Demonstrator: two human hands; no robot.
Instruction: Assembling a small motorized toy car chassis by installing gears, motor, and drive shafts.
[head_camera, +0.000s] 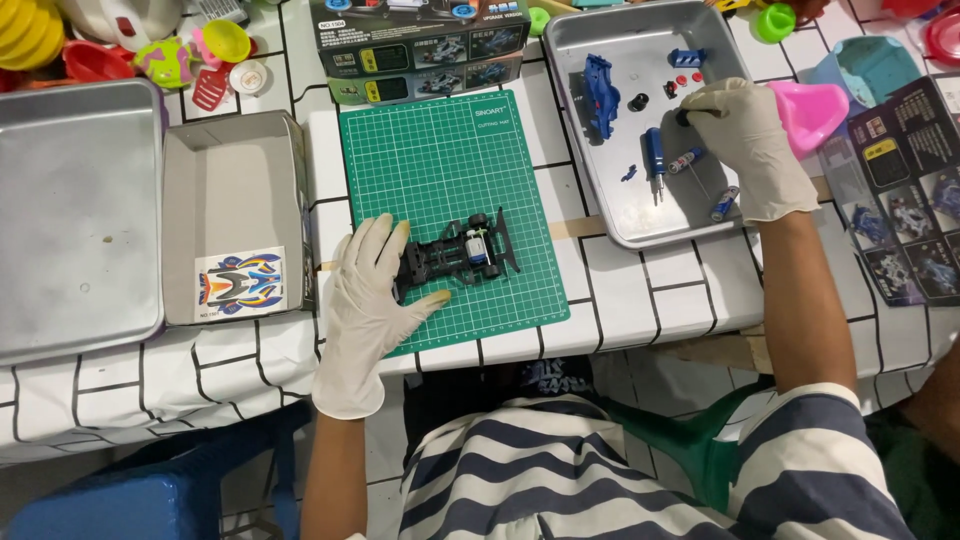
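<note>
Currently the black toy car chassis (462, 255) sits on the green cutting mat (440, 170), low on it, small motor visible mid-frame. Left hand (368, 300), in a white glove, lies flat on the mat's lower left corner with fingers spread, fingertips touching the chassis's left end. Right hand (740, 140), also gloved, is over the metal tray (590, 40) to the right of the mat, fingers curled and pinching a small dark part (683, 117); can't tell what the part is. In that tray: blue car body shell (598, 95), blue screwdriver (655, 155), two small batteries (705, 182), a dark wheel, a few red bits. Cardboard box (235, 215) stands open just left of the mat, with a colourful sticker sheet (240, 280) inside at its near end. Another metal tray (75, 215) is further left. Product box (425, 45) touches the mat's top edge. Pink plastic piece (812, 112) is just right of the right hand; printed leaflet (905, 190) beyond it. All on a white bench (640, 290) with black grid lines.
</note>
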